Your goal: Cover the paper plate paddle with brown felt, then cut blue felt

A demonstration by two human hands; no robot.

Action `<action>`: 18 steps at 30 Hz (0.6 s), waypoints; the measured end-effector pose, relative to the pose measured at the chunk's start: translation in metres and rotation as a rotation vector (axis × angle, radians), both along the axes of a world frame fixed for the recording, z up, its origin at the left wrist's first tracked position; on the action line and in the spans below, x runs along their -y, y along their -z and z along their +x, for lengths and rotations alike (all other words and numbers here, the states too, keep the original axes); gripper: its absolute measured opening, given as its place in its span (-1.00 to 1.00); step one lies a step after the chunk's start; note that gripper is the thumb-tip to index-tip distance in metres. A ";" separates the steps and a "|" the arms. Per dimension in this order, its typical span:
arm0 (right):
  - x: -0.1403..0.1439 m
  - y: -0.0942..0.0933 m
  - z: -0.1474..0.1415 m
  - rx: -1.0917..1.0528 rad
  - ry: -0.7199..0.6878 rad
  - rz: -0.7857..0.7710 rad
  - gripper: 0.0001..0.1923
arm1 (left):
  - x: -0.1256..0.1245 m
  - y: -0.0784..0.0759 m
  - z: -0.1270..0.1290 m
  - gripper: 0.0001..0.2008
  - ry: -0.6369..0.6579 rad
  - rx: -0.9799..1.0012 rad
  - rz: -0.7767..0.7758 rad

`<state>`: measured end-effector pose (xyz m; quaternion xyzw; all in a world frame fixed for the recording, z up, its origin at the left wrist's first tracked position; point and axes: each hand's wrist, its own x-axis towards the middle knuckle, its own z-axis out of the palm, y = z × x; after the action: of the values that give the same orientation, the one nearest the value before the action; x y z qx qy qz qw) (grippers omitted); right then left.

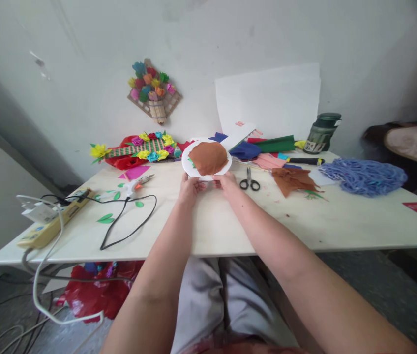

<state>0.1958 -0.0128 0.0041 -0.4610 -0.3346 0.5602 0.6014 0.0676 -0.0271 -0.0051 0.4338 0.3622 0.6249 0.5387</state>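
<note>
A white round plate (185,161), tilted up toward me, is held out over the middle of the table. A brown crinkled paper piece (208,157) covers most of its face, and a bit of green peeks out at its left side. My left hand (191,188) grips the plate's lower left edge, fingers curled beneath it. On the lower right edge, my right hand (226,181) has its thumb on the front of the rim. Black-handled scissors (249,183) lie just right of my right hand. Farther right rests a ragged brown paper scrap (294,180).
Left on the white table (216,226) are a glue gun (136,185) with a looping black cord, green paper leaves (105,218) and a power strip (53,221). Blue yarn (365,176) and a dark jar (322,132) stand right. Paper flowers (144,147) lie at the back.
</note>
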 end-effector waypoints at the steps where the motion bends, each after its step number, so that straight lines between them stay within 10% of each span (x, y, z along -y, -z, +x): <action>1: 0.000 0.000 0.000 0.001 0.002 0.000 -0.78 | 0.000 0.000 0.000 -0.46 -0.004 -0.001 -0.009; 18: -0.002 0.002 0.002 0.008 -0.012 0.019 -0.76 | 0.002 0.003 -0.002 -0.35 0.023 -0.018 0.059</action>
<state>0.1982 -0.0108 0.0022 -0.4557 -0.3451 0.5586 0.6010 0.0658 -0.0294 -0.0079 0.4591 0.3432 0.6254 0.5295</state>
